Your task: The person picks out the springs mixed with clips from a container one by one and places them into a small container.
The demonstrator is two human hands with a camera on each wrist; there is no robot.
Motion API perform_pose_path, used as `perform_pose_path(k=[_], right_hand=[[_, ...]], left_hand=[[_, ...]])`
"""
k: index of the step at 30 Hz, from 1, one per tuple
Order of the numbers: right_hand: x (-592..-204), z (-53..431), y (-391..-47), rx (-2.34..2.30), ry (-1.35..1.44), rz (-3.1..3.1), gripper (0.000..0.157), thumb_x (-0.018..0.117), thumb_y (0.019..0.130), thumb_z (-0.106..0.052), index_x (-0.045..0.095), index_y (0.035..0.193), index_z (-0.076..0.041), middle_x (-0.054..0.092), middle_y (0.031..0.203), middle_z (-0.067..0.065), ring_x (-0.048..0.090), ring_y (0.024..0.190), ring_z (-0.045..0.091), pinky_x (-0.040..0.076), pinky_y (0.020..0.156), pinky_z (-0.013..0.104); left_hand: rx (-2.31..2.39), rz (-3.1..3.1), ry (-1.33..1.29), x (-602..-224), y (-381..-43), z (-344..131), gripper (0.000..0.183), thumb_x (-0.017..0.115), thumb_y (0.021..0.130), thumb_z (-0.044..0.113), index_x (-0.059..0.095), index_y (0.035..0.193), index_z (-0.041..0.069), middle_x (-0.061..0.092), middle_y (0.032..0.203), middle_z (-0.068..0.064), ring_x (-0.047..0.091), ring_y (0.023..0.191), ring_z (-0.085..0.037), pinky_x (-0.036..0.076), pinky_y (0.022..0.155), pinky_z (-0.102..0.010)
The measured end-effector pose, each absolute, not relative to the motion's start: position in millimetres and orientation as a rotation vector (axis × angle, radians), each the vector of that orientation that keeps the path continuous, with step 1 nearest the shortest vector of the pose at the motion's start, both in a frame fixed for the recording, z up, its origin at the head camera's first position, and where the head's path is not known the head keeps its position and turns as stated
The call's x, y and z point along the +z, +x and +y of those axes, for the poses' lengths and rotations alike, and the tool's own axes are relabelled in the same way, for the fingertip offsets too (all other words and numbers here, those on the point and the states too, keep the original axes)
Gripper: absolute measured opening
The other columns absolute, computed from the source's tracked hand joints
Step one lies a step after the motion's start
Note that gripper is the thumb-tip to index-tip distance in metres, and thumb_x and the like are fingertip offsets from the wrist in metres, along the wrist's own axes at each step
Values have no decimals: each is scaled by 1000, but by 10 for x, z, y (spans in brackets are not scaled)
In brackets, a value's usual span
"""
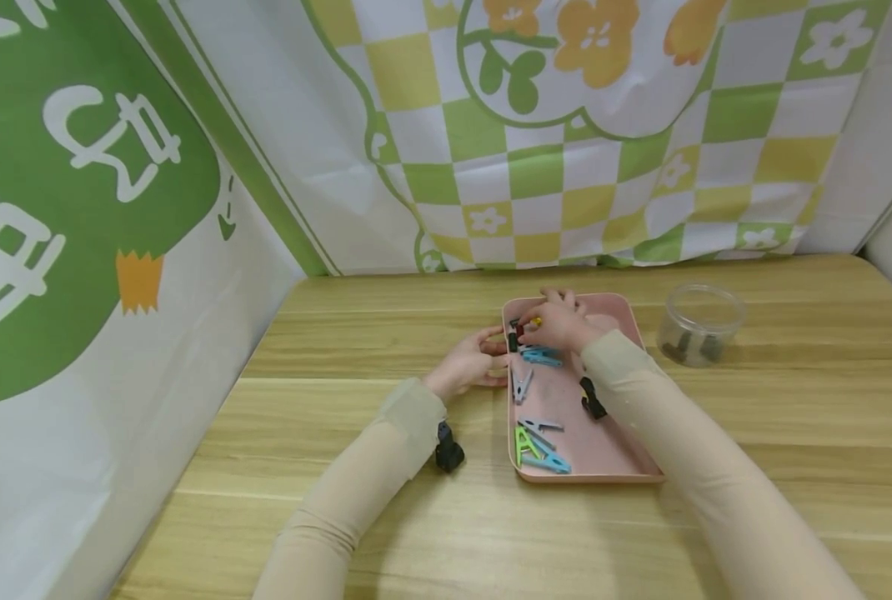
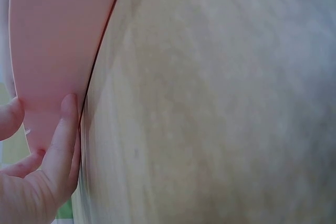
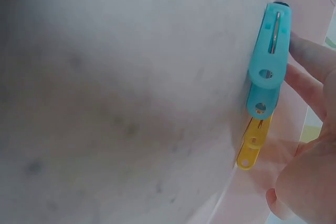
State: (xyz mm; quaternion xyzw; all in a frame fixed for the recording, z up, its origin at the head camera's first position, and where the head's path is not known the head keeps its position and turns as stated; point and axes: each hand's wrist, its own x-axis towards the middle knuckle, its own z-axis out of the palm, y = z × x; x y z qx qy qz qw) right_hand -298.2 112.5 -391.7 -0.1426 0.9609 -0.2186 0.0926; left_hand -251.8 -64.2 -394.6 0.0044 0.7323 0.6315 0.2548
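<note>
Head view: a pink tray on a wooden surface; the left hand lays extended fingers against its outer left side, probably to steady it; the right hand reaches inside the far left corner, near blue clips; left wrist view: fingers touch the tray's wall, clamping nothing visible; right wrist view: fingertips beside blue clips and a yellow clip in line; cannot tell whether they pinch anything.

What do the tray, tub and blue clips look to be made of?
Tray: likely smooth plastic; even pink, thin moulded-looking rim.
Tub: clear and glossy, probably plastic, though glass is possible; walls are see-through.
Blue clips: probably plastic; even colour, with a shiny, metal-looking strip in the slot.
</note>
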Motion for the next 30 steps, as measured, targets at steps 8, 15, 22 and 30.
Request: perform_pose_path(k=[8,15,22,30], right_hand=[[-3906,1132,-2977,-648,-433,2844,34,66,89,-35,68,118,-16,13,155,22,3,138,48,6,107,68],[-3892,1122,-2970,-666,-426,2832,32,67,88,-34,69,114,-17,14,155,22,2,138,49,5,107,69],[-3879,1119,-2951,-680,-435,2830,33,68,88,-34,69,115,-15,14,155,23,2,138,48,6,107,68],[-3882,1103,-2967,-640,-417,2839,36,67,88,-34,67,117,-13,12,155,23,2,138,48,8,107,68]], left_hand=[[1714,1994,12,-3947,-2523,-644,61,52,94,-1,29,149,14,47,131,-19,57,107,-27,55,89,-42],[1714,1997,11,-3939,-2515,-639,61,53,94,-2,30,149,13,47,131,-19,57,107,-26,55,89,-42],[1707,2003,16,-3945,-2521,-644,62,54,94,0,30,149,14,47,132,-19,57,107,-26,55,89,-41],[1705,2005,20,-3952,-2524,-642,61,54,94,0,29,149,13,47,133,-20,56,107,-27,55,88,-41]])
